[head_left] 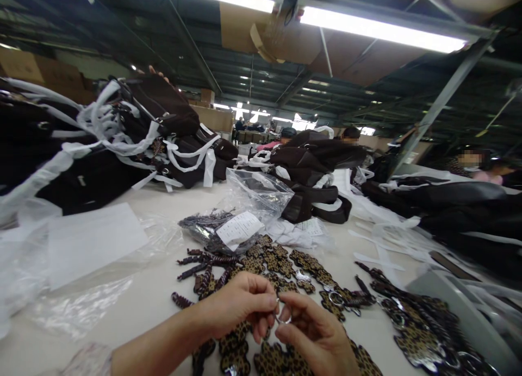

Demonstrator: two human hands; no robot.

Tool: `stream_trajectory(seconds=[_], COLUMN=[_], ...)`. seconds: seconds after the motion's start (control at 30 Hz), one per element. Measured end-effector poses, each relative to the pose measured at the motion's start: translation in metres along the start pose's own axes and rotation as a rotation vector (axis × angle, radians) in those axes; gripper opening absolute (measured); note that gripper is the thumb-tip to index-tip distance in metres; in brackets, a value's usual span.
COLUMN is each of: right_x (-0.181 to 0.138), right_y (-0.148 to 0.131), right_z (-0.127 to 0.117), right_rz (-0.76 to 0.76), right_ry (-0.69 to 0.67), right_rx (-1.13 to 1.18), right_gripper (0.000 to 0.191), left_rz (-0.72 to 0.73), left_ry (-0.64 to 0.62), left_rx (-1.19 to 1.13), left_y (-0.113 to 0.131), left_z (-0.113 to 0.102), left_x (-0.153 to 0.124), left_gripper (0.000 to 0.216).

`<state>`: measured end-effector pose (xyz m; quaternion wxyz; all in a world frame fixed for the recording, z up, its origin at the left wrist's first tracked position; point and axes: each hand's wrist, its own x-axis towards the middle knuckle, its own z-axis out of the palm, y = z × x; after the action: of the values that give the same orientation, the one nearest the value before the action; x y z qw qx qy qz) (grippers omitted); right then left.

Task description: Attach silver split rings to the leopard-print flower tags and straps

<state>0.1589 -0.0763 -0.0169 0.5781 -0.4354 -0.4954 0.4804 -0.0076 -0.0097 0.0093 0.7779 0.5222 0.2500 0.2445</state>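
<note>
Between my two hands is a small metal split ring [284, 317], held by its edges above the table. My left hand [248, 305] pinches its left side with thumb and fingertips. From the right, my right hand [316, 332] closes thumb and forefinger on the same ring. Under and around my hands lie several leopard-print pieces [275, 359] with scalloped outlines. Dark braided cords [207, 273] lie to the left of them. A ring [336, 298] with a braided cord attached rests just beyond my right hand.
A clear plastic bag [220, 229] of dark cords with a white label stands ahead. Dark bags with white-wrapped straps [163, 120] are heaped at the left and back. At right are finished-looking leopard charms [424, 332] and a grey bin [468, 305]. People sit farther back.
</note>
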Motion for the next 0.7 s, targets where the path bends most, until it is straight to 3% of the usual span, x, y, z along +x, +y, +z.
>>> stream_trajectory(seconds=[0.23,0.7], right_x=[-0.0021,-0.0028], right_y=[-0.0028,-0.0045], right_z=[-0.0062,-0.0104], right_rz=[0.043,-0.114], right_ry=[-0.141,-0.099], right_rx=[-0.052,-0.324], right_gripper=[0.026,0.02], left_rz=[-0.056,-0.078], left_ry=[-0.065,-0.07], left_rx=[-0.047,-0.137], left_y=[-0.0075,-0.0087], left_z=[0.0011,0.001], left_x=[0.0009,0.0004], left_gripper=[0.034,0.02])
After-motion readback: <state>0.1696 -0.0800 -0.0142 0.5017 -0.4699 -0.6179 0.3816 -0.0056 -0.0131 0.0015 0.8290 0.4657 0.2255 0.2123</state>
